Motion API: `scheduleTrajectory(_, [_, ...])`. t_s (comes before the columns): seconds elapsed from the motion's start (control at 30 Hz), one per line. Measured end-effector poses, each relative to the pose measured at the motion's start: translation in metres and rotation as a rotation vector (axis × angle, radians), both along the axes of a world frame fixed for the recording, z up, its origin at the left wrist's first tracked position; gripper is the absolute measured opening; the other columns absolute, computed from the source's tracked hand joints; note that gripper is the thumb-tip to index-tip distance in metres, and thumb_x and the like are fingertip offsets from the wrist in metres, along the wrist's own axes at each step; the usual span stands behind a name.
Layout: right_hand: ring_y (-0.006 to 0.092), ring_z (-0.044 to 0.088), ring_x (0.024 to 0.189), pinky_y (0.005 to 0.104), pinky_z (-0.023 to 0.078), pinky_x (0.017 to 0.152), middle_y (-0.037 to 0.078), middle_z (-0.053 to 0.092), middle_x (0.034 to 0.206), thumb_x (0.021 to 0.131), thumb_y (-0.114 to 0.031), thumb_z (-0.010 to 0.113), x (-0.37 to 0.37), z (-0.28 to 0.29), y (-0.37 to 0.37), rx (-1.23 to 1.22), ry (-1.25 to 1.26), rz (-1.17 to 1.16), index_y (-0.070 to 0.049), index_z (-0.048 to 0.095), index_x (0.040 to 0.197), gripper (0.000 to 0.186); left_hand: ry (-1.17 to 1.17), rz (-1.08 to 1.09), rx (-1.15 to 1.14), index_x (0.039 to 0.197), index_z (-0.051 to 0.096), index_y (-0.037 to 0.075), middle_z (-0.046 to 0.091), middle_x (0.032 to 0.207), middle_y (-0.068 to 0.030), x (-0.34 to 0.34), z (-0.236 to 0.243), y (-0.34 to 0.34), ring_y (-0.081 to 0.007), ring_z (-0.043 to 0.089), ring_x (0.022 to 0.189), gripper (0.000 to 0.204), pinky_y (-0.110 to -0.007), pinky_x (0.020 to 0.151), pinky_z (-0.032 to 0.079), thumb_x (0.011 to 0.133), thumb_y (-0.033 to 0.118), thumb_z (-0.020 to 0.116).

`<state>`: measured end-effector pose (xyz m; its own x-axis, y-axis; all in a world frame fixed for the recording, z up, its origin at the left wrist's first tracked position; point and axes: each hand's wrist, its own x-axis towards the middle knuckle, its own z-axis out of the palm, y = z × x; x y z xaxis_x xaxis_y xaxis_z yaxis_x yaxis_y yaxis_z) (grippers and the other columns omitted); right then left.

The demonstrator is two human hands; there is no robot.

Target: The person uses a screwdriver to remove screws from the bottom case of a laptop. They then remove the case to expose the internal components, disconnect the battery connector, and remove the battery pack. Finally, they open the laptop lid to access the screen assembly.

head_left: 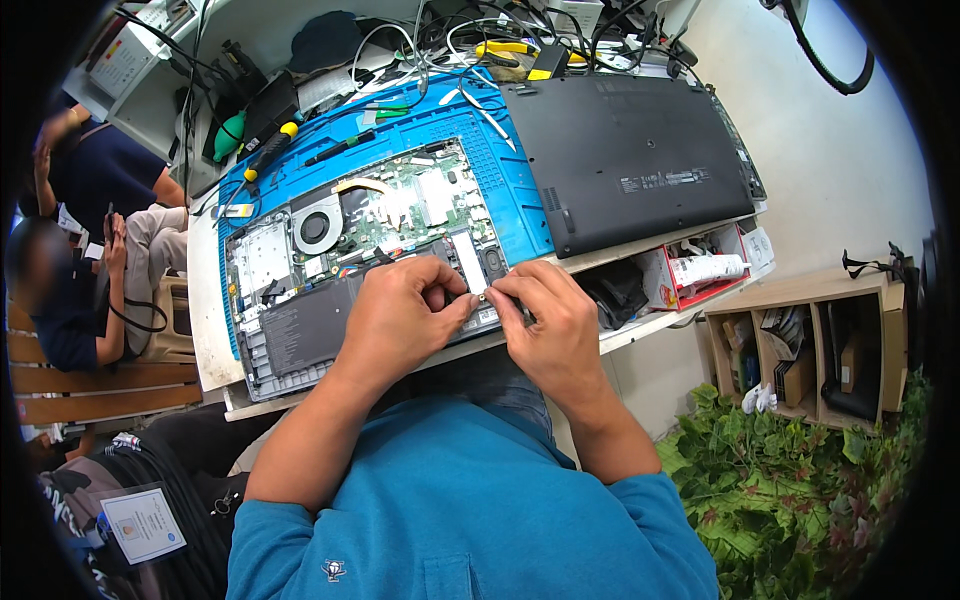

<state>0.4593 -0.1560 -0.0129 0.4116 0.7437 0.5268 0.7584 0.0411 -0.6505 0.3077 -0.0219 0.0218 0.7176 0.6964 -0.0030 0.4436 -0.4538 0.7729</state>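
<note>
An opened laptop base (400, 235) lies on a blue repair mat (520, 225), its green circuit board, round fan (318, 229) and black battery (300, 328) exposed. Both my hands meet at its near right part, by the end of a white strip-shaped module (468, 262). My left hand (405, 312) is closed, thumb and forefinger pressed together near that end. Opposite it, my right hand (548, 318) pinches at the same spot. A tiny brassy bit shows between the fingertips, too small to name; the fingers hide most of it.
A black laptop bottom cover (640, 160) lies at the right. Behind the mat are tangled cables and yellow-handled pliers (505, 48); a yellow-black screwdriver (270, 152) lies at the left. Beneath the tabletop is an open red-and-white box (690, 270). Other people sit at the left.
</note>
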Motion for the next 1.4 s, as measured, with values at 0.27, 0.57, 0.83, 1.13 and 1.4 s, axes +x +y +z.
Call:
scheduleTrajectory(0.27, [0.0331, 0.07, 0.088, 0.044, 0.056, 0.077, 0.012, 0.071, 0.094, 0.082, 0.0, 0.093, -0.007, -0.003, -0.009, 0.087, 0.079, -0.05, -0.003, 0.073, 0.091, 0.022, -0.21, -0.052, 0.067, 0.095, 0.082, 0.005, 0.067, 0.073, -0.0015, -0.012, -0.005, -0.002, -0.0098, 0.059, 0.063, 0.016, -0.029, 0.058, 0.048, 0.088, 0.015, 0.093])
scheduleTrajectory(0.57, [0.0167, 0.064, 0.075, 0.0316, 0.052, 0.067, 0.008, 0.071, 0.092, 0.083, 0.005, 0.093, -0.007, -0.007, -0.02, 0.069, 0.262, -0.006, -0.001, 0.073, 0.091, 0.022, -0.228, 0.091, 0.211, 0.098, 0.083, 0.005, 0.074, 0.08, -0.003, -0.062, 0.029, 0.05, -0.0097, 0.066, 0.067, 0.013, -0.028, 0.061, 0.052, 0.092, 0.014, 0.09])
scheduleTrajectory(0.83, [0.0165, 0.064, 0.078, 0.0309, 0.052, 0.072, 0.007, 0.069, 0.089, 0.083, 0.005, 0.093, -0.009, -0.006, -0.026, 0.058, 0.394, -0.018, -0.001, 0.07, 0.088, 0.024, -0.002, 0.111, 0.48, 0.121, 0.083, 0.003, 0.083, 0.113, -0.014, -0.045, 0.033, 0.217, -0.0244, 0.079, 0.098, 0.025, -0.037, 0.09, 0.061, 0.099, 0.014, 0.084])
scheduleTrajectory(1.13, [0.0163, 0.064, 0.079, 0.031, 0.052, 0.072, 0.007, 0.069, 0.088, 0.082, 0.006, 0.094, -0.004, -0.014, -0.039, 0.079, 0.429, -0.037, 0.0, 0.071, 0.086, 0.024, 0.232, -0.139, 0.559, 0.123, 0.084, 0.007, 0.08, 0.119, -0.0156, 0.0, 0.01, 0.236, -0.034, 0.078, 0.108, 0.029, -0.043, 0.098, 0.06, 0.093, 0.009, 0.084])
scheduleTrajectory(1.4, [0.0116, 0.064, 0.076, 0.0278, 0.052, 0.067, 0.006, 0.07, 0.091, 0.085, 0.004, 0.094, -0.01, -0.003, -0.022, 0.088, 0.405, 0.04, -0.001, 0.073, 0.089, 0.022, 0.207, -0.201, 0.608, 0.134, 0.076, 0.007, 0.075, 0.125, -0.0152, -0.013, 0.004, 0.246, -0.0354, 0.074, 0.115, 0.036, -0.044, 0.1, 0.059, 0.098, 0.005, 0.078])
